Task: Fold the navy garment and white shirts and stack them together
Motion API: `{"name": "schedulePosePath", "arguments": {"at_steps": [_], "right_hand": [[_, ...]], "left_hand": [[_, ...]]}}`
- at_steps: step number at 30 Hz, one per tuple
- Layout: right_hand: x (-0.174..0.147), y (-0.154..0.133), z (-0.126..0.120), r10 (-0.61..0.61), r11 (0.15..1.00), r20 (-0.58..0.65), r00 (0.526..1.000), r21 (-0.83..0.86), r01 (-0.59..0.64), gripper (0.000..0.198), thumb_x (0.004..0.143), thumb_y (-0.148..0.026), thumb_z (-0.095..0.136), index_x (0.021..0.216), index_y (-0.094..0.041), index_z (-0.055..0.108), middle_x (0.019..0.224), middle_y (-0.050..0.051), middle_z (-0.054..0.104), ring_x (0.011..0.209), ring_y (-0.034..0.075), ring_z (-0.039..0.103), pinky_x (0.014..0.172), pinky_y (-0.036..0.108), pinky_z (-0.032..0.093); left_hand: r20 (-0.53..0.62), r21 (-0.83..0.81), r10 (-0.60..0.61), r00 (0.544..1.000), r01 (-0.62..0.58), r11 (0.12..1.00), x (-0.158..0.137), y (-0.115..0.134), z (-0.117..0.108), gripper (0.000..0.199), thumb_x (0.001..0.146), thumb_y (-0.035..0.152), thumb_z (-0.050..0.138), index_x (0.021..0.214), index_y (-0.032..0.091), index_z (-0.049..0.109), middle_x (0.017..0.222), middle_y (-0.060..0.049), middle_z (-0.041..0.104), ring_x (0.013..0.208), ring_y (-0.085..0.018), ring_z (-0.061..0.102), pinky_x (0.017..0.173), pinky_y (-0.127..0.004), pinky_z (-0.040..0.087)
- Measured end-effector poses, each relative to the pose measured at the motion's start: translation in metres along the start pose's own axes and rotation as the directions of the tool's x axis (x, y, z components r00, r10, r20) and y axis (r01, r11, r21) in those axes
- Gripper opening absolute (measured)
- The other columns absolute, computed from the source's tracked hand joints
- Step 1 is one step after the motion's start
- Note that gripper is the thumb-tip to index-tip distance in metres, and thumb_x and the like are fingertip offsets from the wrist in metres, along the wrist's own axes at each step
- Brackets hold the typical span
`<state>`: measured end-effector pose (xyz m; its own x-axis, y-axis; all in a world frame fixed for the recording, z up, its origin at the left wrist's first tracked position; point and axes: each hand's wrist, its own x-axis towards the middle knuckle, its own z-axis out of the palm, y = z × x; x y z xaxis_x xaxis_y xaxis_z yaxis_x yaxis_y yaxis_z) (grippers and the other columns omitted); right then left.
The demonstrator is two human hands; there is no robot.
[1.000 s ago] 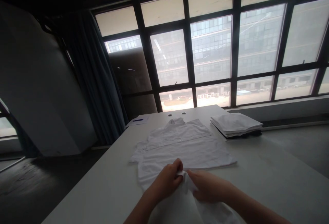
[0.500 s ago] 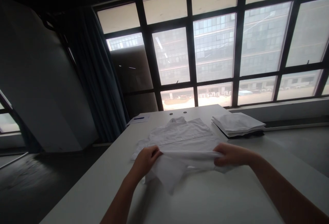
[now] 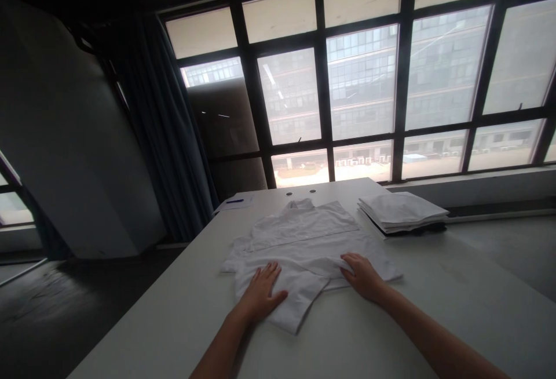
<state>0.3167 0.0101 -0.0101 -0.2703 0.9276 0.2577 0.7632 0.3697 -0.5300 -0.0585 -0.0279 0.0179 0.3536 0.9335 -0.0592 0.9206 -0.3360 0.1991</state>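
Note:
A white collared shirt (image 3: pixel 304 246) lies spread on the white table, its collar pointing away from me and its near side folded over, with a sleeve angled towards me. My left hand (image 3: pixel 260 295) rests flat on the folded part at the left, fingers stretched out and thumb apart. At the right, my right hand (image 3: pixel 364 277) has the edge of the fold between its thumb and fingers. Small creases run across the fabric between the two hands.
A stack of folded white garments (image 3: pixel 402 211), with something black at its bottom, sits at the table's right side. A paper with a blue pen (image 3: pixel 235 200) lies at the far left corner of the table (image 3: pixel 174 309). Windows (image 3: pixel 360 83) and a dark curtain (image 3: pixel 169 135) stand beyond.
The near part of the shirt, held up and stretched between both hands, now lies down on the shirt. My left hand has let go and flattened; my right hand has moved slightly left.

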Motion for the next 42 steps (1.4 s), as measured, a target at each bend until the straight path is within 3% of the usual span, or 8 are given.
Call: {"name": "schedulePosePath", "arguments": {"at_steps": [13, 21, 24, 26, 29, 33, 37, 42], "right_hand": [[-0.081, -0.009, -0.019, 0.033, 0.989, 0.171, 0.985, -0.148, -0.007, 0.059, 0.095, -0.040, 0.048, 0.148, -0.015, 0.051, 0.153, 0.014, 0.050, 0.145, 0.029, 0.041, 0.120, 0.043, 0.034], [-0.128, -0.072, -0.058, -0.122, 0.956, 0.305, 0.944, -0.220, 0.194, 0.039, 0.069, -0.016, 0.064, 0.106, -0.021, 0.074, 0.133, 0.013, 0.065, 0.136, 0.039, 0.046, 0.116, 0.056, 0.031], [-0.115, -0.106, -0.082, -0.190, 0.980, 0.362, 0.913, 0.018, 0.197, 0.024, 0.069, -0.021, 0.066, 0.092, -0.022, 0.071, 0.112, 0.010, 0.070, 0.109, 0.029, 0.063, 0.099, 0.042, 0.048], [-0.092, -0.121, -0.098, -0.179, 0.962, 0.407, 0.896, 0.262, 0.073, 0.017, 0.077, -0.028, 0.063, 0.091, -0.021, 0.068, 0.096, 0.007, 0.072, 0.090, 0.022, 0.067, 0.079, 0.033, 0.054], [-0.038, -0.127, -0.120, -0.162, 0.782, 0.474, 0.866, 0.597, -0.181, 0.026, 0.087, -0.041, 0.057, 0.095, -0.018, 0.065, 0.091, 0.006, 0.073, 0.074, 0.019, 0.070, 0.055, 0.025, 0.051], [0.043, -0.110, -0.130, 0.121, 0.634, 0.282, 0.952, 0.716, -0.293, 0.038, 0.082, -0.052, 0.067, 0.096, -0.017, 0.064, 0.088, 0.008, 0.071, 0.069, 0.017, 0.068, 0.054, 0.023, 0.052], [0.085, -0.082, -0.096, 0.346, 0.636, 0.183, 0.920, 0.676, -0.374, 0.048, 0.091, -0.063, 0.049, 0.113, -0.021, 0.055, 0.096, 0.007, 0.069, 0.077, 0.017, 0.070, 0.063, 0.027, 0.057], [0.072, -0.055, -0.019, 0.509, 0.759, 0.042, 0.860, 0.449, -0.471, 0.062, 0.090, -0.052, 0.058, 0.137, -0.015, 0.040, 0.105, 0.015, 0.068, 0.093, 0.028, 0.070, 0.075, 0.039, 0.056]], "left_hand": [[0.023, 0.025, 0.088, 0.996, -0.089, 0.996, -0.063, 0.018, 0.015, 0.078, 0.097, 0.074, 0.036, 0.162, 0.034, 0.018, 0.168, 0.001, 0.008, 0.156, -0.030, 0.009, 0.127, -0.055, 0.007], [-0.032, -0.033, 0.282, 0.959, -0.283, 0.958, -0.114, 0.014, 0.031, 0.073, 0.093, 0.068, 0.055, 0.155, 0.034, 0.039, 0.164, -0.007, 0.032, 0.149, -0.037, 0.032, 0.121, -0.060, 0.028], [-0.100, -0.108, 0.252, 0.963, -0.262, 0.959, -0.117, 0.009, 0.018, 0.060, 0.093, 0.063, 0.059, 0.145, 0.035, 0.053, 0.156, -0.007, 0.048, 0.142, -0.034, 0.045, 0.118, -0.051, 0.037], [-0.130, -0.215, 0.192, 0.973, -0.217, 0.952, -0.117, 0.007, 0.006, 0.051, 0.094, 0.060, 0.059, 0.137, 0.034, 0.061, 0.145, -0.007, 0.059, 0.134, -0.031, 0.053, 0.114, -0.045, 0.043], [-0.131, -0.398, 0.095, 0.987, -0.140, 0.906, -0.116, 0.003, -0.009, 0.046, 0.097, 0.060, 0.053, 0.127, 0.028, 0.066, 0.127, -0.007, 0.068, 0.117, -0.027, 0.062, 0.105, -0.036, 0.049], [-0.089, -0.483, -0.043, 0.995, -0.005, 0.875, -0.121, -0.013, -0.009, 0.056, 0.097, 0.067, 0.044, 0.120, 0.023, 0.069, 0.116, -0.007, 0.071, 0.105, -0.027, 0.064, 0.095, -0.035, 0.051], [-0.057, -0.472, -0.217, 0.974, 0.166, 0.866, -0.131, -0.039, 0.006, 0.065, 0.094, 0.073, 0.044, 0.128, 0.022, 0.067, 0.130, -0.007, 0.067, 0.118, -0.033, 0.059, 0.107, -0.041, 0.044], [-0.051, -0.449, -0.242, 0.969, 0.194, 0.872, -0.137, -0.044, 0.002, 0.068, 0.082, 0.072, 0.063, 0.129, 0.022, 0.067, 0.128, -0.009, 0.068, 0.117, -0.033, 0.060, 0.104, -0.039, 0.044]]}}
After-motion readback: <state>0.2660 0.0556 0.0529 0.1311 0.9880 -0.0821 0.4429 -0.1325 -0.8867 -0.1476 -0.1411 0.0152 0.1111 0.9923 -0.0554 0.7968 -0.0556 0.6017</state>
